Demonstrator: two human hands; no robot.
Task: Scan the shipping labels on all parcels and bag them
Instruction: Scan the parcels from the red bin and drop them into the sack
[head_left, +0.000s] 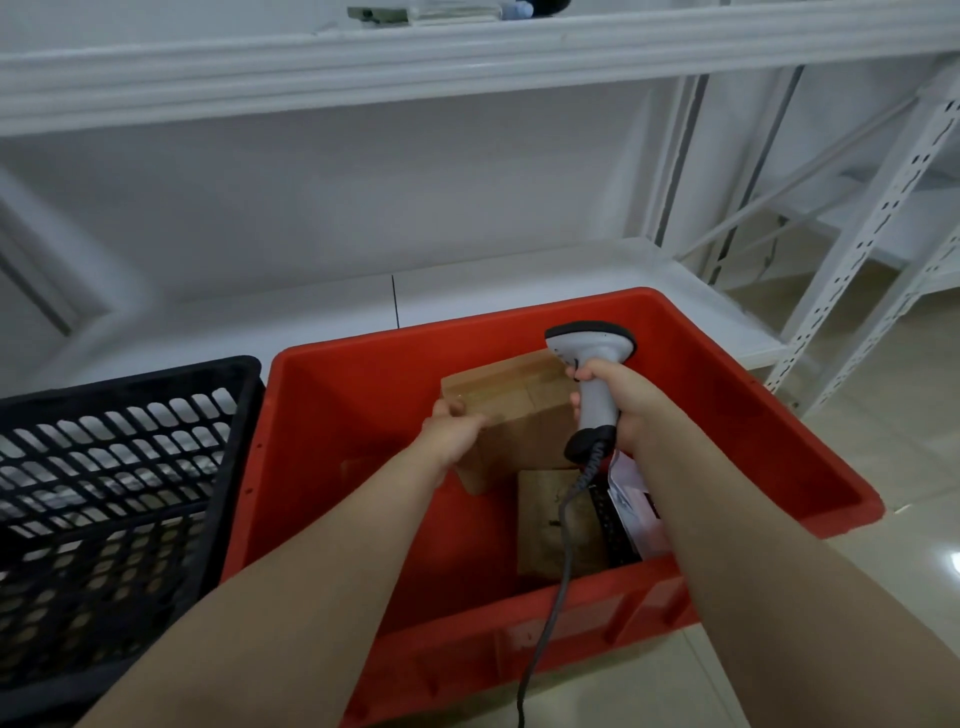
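The left hand (451, 435) grips a brown cardboard parcel (511, 415) by its near left corner and holds it tilted above the red crate (322, 441), probably to bring its label toward the scanner. The right hand (618, 402) is closed around the handle of the grey barcode scanner (592, 364), whose head is just beside the parcel. Another parcel (550, 519) lies on the crate floor, and a black basket (119, 457) stands beside the crate on the left.

Black slotted basket (119, 467) lower L. White steel shelving (467, 57) behind, perforated uprights (857, 259) R. Beige tiled floor (909, 457).
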